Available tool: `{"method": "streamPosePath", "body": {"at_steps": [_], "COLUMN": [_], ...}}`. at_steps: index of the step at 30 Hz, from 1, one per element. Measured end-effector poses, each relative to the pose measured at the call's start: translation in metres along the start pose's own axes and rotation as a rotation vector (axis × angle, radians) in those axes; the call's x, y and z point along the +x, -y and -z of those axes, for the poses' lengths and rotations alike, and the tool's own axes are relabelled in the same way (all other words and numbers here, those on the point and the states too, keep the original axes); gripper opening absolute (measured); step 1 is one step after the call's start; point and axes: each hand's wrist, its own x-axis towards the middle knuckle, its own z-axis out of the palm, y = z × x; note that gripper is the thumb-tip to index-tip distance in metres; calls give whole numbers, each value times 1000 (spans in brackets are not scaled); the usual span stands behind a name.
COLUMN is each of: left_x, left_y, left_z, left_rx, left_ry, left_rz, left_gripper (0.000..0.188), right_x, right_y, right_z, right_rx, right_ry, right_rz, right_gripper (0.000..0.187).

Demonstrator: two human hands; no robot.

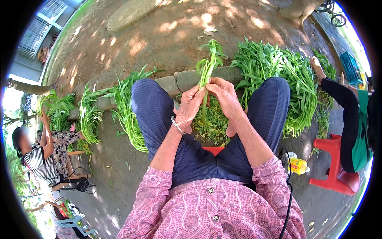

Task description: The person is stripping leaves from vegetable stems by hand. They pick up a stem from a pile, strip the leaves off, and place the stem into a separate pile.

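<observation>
Between my knees, my left hand [188,105] and my right hand [225,95] are closed on a small bunch of water spinach [208,65]. Its leafy tops point away from me, and pale stems hang down below my fingers. The fingertips of both hands nearly meet on the stems. Beneath my hands, a heap of loose leaves and trimmings [215,127] lies on the ground. Beyond my right knee is a large pile of long leafy greens [274,71]. A smaller bundle of greens [128,115] rests beside my left knee.
A low stone curb [187,79] runs across in front of me. At left, a seated person [43,155] handles greens. On the right, another person in a green top [363,127] sits by a red plastic stool [330,161]. A yellow-labelled bottle [297,166] lies nearer me.
</observation>
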Motion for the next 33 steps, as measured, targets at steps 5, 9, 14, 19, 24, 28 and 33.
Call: {"method": "streamPosePath", "body": {"at_steps": [5,9,14,19,24,28,33], "left_x": [2,6,3,2,2,4,3], "left_y": [8,18,13,9,-2,4,14], "left_z": [1,5,5,11,33,54,59], "left_rx": [105,134,70,-67,-491,-651,-692], "left_ry": [-84,-131,-95,-131,-208,-284,-331], "left_rz": [-13,-107,10,66,7,-19,39], "left_gripper": [19,16,20,22,20,22,21], "right_x": [-2,-2,2,3,2,1,-3], "right_y": [1,5,-1,3,5,11,7], "right_z": [-5,-4,5,15,18,17,9], "right_rx": [-193,-330,-443,-645,-467,-328,-297], "right_ry": [-101,-136,-191,-253,-294,-263,-131], "right_rz": [30,3,44,-4,-38,-51,46], "right_gripper": [21,23,25,26,30,31,23]}}
